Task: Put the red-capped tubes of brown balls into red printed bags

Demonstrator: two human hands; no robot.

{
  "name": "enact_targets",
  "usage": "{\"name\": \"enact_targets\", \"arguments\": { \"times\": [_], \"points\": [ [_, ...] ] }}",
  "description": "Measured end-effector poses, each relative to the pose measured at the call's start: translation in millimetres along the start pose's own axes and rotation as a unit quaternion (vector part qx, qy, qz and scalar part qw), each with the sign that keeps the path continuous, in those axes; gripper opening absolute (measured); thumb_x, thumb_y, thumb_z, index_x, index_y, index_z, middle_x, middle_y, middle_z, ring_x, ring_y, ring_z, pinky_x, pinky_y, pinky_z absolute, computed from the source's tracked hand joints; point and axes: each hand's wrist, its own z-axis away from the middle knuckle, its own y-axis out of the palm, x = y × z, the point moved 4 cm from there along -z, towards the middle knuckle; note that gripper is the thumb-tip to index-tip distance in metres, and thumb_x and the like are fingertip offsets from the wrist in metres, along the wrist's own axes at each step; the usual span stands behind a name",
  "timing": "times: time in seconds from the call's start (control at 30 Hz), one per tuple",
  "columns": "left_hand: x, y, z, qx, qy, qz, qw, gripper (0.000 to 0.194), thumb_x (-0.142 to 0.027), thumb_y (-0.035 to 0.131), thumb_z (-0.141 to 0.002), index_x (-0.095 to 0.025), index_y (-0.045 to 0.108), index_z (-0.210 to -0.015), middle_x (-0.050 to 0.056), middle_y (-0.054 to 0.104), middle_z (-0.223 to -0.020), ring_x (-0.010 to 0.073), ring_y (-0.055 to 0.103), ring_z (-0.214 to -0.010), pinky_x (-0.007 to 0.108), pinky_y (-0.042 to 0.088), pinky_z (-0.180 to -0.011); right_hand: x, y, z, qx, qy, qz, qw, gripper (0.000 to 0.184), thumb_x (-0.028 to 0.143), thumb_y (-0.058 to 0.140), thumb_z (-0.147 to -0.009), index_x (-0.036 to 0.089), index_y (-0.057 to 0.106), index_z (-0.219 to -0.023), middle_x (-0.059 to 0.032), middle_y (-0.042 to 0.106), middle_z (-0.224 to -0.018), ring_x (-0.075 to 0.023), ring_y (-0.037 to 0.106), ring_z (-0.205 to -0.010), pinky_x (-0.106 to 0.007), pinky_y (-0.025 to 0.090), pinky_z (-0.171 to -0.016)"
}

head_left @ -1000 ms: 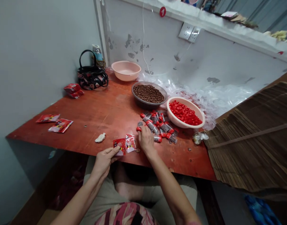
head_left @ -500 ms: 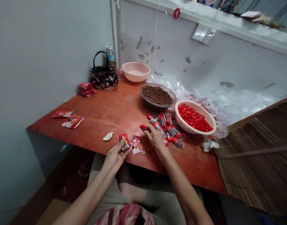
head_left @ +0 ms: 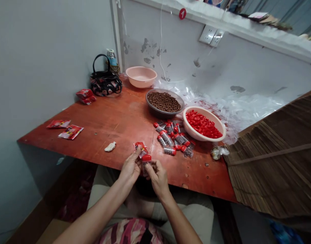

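My left hand pinches a small red printed packet at the table's near edge. Close beside it, my right hand grips a small clear vial with a red cap, held upright against the packet. Just beyond the hands lies a pile of several more red-capped vials filled with dark beads. A dark bowl of brown beads and a pale bowl of red caps stand behind that pile.
The red-brown table carries an empty pink basin, a black handbag, red packets at the left and back left, a white scrap and clear plastic bags along the wall. Stacked brown cardboard lies right.
My right hand left the vial pile with one red-capped vial and brought it to the packet in my left hand. The left hand lifted the packet off the table.
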Motion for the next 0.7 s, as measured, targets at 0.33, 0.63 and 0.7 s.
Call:
{"name": "enact_targets", "arguments": {
  "times": [0.33,0.63,0.7],
  "points": [
    [3,16.5,12,0.128,0.024,-0.103,0.986,0.019,-0.029,0.062,-0.068,-0.011,0.058,-0.07,0.004,0.063,-0.06,0.013,0.057,-0.049,0.024,0.045,-0.047,-2,-8,1,-0.037,-0.023,-0.033,0.999,0.03,0.028,0.053,-0.077,0.019,0.043,-0.103,0.0001,0.062,-0.071,-0.0123,0.059,-0.058,-0.024,0.05,-0.054],
    [3,14.1,10,0.131,0.005,-0.189,0.973,0.02,-0.028,0.067,-0.062,-0.01,0.063,-0.071,0.004,0.064,-0.062,0.0121,0.057,-0.053,0.021,0.044,-0.051,1,-10,2,-0.07,-0.09,0.062,0.992,0.03,0.025,0.054,-0.077,0.02,0.042,-0.104,-0.0033,0.065,-0.075,-0.0165,0.062,-0.068,-0.029,0.049,-0.066],
    [1,15.2,11,0.145,-0.001,-0.211,0.967,0.02,-0.03,0.066,-0.064,-0.01,0.063,-0.068,0.005,0.063,-0.06,0.0124,0.055,-0.049,0.022,0.042,-0.048,-4,-10,-1,-0.048,-0.059,0.008,0.997,0.032,0.027,0.054,-0.077,0.02,0.04,-0.104,-0.0016,0.064,-0.071,-0.0156,0.061,-0.062,-0.028,0.05,-0.059]
  ]
}}
